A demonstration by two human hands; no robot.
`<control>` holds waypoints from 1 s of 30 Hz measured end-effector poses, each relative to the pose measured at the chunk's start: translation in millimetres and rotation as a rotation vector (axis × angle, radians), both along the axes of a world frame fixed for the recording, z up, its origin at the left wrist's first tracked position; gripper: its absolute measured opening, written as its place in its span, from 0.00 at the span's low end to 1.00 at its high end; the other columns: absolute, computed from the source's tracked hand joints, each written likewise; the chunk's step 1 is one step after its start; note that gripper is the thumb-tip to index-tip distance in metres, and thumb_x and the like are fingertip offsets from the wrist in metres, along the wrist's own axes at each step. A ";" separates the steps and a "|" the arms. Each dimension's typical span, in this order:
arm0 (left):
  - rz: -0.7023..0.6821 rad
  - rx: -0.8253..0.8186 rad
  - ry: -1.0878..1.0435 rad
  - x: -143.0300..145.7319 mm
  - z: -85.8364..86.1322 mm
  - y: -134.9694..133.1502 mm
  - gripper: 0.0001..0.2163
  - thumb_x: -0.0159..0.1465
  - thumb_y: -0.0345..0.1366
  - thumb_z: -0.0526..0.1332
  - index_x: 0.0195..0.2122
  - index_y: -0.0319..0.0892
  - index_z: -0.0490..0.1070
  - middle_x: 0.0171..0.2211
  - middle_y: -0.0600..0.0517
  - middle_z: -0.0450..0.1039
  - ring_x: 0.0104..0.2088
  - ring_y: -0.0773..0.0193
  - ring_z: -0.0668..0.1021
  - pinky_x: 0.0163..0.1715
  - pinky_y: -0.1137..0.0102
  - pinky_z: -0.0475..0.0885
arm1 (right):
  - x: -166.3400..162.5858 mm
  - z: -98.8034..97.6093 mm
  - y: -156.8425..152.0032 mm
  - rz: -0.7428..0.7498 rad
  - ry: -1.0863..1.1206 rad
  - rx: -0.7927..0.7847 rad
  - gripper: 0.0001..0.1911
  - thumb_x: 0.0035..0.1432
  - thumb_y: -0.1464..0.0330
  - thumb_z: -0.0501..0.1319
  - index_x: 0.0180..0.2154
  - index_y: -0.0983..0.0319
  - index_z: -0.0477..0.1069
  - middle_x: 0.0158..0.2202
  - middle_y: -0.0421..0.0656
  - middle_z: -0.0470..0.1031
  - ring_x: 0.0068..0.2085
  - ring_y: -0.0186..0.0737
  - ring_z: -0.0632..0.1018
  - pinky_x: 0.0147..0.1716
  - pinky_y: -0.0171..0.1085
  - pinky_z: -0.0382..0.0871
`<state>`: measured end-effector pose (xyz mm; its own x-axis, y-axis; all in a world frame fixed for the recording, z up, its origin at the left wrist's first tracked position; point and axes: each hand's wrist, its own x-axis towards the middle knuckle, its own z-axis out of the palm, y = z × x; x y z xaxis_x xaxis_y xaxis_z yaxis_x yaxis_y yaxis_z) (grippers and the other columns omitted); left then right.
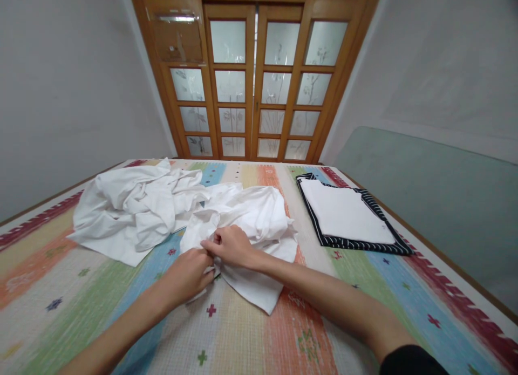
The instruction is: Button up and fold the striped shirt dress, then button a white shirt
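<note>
The left hand point(191, 272) and right hand point(233, 244) pinch a rumpled white cloth point(263, 213). Left of this cloth lies a crumpled heap point(125, 202); right of it, a white piece point(348, 212) on striped fabric point(356, 246).

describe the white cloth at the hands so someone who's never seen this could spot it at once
Start with the striped cover before the doors. Near its middle, between a white pile on the left and a folded white piece on the right, lies a rumpled white cloth. Only it has the left hand and right hand on it.
</note>
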<state>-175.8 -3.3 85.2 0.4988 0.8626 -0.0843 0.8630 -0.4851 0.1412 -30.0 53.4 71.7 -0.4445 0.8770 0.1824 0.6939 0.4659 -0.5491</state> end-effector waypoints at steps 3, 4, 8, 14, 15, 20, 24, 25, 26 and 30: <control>-0.051 -0.040 -0.015 1.1 3.1 -8.9 0.11 0.56 0.29 0.52 0.21 0.41 0.71 0.34 0.44 0.75 0.37 0.57 0.77 0.41 0.64 0.71 | -0.7 -2.7 1.7 0.026 -0.003 -0.009 0.17 0.58 0.57 0.60 0.25 0.62 0.74 0.24 0.43 0.75 0.27 0.36 0.72 0.25 0.34 0.50; -0.048 -0.055 -0.019 2.1 4.9 -11.8 0.11 0.56 0.28 0.52 0.20 0.41 0.69 0.34 0.44 0.75 0.36 0.58 0.77 0.41 0.65 0.71 | -0.4 -3.0 2.0 0.028 -0.008 -0.005 0.15 0.58 0.60 0.60 0.25 0.62 0.74 0.24 0.43 0.75 0.27 0.36 0.72 0.25 0.34 0.50; -0.018 -0.080 -0.050 3.5 11.5 -18.9 0.10 0.56 0.29 0.52 0.20 0.42 0.67 0.37 0.44 0.73 0.37 0.58 0.77 0.43 0.64 0.72 | 6.2 3.5 3.5 0.023 0.051 0.026 0.11 0.58 0.68 0.58 0.24 0.62 0.70 0.23 0.41 0.73 0.26 0.35 0.69 0.26 0.34 0.51; 0.100 0.087 -0.248 -2.2 23.8 -10.3 0.14 0.63 0.49 0.53 0.34 0.43 0.68 0.41 0.43 0.75 0.42 0.51 0.78 0.42 0.60 0.72 | 34.0 30.5 13.3 -0.002 0.456 0.017 0.14 0.58 0.69 0.55 0.20 0.60 0.59 0.20 0.35 0.64 0.25 0.32 0.66 0.28 0.32 0.56; 0.141 0.109 -0.276 -2.2 26.8 -6.4 0.17 0.63 0.52 0.54 0.40 0.43 0.67 0.42 0.43 0.75 0.42 0.50 0.78 0.41 0.60 0.72 | 38.7 34.6 14.4 0.008 0.529 -0.016 0.14 0.58 0.69 0.55 0.20 0.60 0.59 0.19 0.35 0.64 0.25 0.32 0.67 0.28 0.32 0.57; 0.179 0.203 -0.425 2.2 36.9 22.5 0.28 0.60 0.56 0.57 0.53 0.41 0.62 0.51 0.40 0.72 0.50 0.48 0.76 0.48 0.57 0.69 | 54.1 51.0 10.5 0.094 0.784 -0.086 0.12 0.56 0.65 0.55 0.22 0.60 0.61 0.21 0.36 0.66 0.24 0.33 0.69 0.26 0.32 0.63; 0.153 0.265 -0.502 8.4 40.7 37.5 0.23 0.59 0.55 0.58 0.46 0.42 0.67 0.44 0.45 0.76 0.43 0.51 0.78 0.44 0.59 0.71 | 59.0 55.3 5.8 0.104 0.817 -0.020 0.12 0.57 0.63 0.57 0.24 0.60 0.63 0.23 0.36 0.65 0.27 0.33 0.70 0.30 0.34 0.67; 0.145 0.290 -0.522 10.7 42.0 37.8 0.21 0.59 0.55 0.58 0.42 0.42 0.68 0.41 0.46 0.77 0.40 0.53 0.79 0.42 0.60 0.72 | 59.8 54.5 6.0 0.100 0.827 -0.034 0.13 0.57 0.62 0.57 0.24 0.60 0.62 0.24 0.36 0.64 0.27 0.33 0.69 0.30 0.34 0.68; 0.137 0.325 -0.547 13.2 43.5 37.0 0.19 0.59 0.54 0.59 0.38 0.42 0.69 0.37 0.48 0.77 0.37 0.55 0.78 0.40 0.62 0.72 | 60.4 53.0 6.8 0.098 0.843 -0.053 0.14 0.58 0.60 0.57 0.24 0.60 0.62 0.24 0.36 0.62 0.28 0.33 0.69 0.30 0.35 0.69; 0.076 0.412 -0.636 24.3 46.0 32.4 0.14 0.60 0.49 0.61 0.33 0.42 0.71 0.29 0.50 0.76 0.29 0.62 0.76 0.34 0.67 0.71 | 60.2 45.9 11.1 0.088 0.894 -0.119 0.17 0.57 0.57 0.59 0.23 0.60 0.59 0.24 0.35 0.59 0.28 0.33 0.67 0.31 0.36 0.72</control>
<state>-151.4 29.1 131.2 0.2814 0.7963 0.5355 0.7088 -0.5487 0.4434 30.2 64.5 117.6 -0.2466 0.8817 0.4021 -0.0501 0.4028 -0.9139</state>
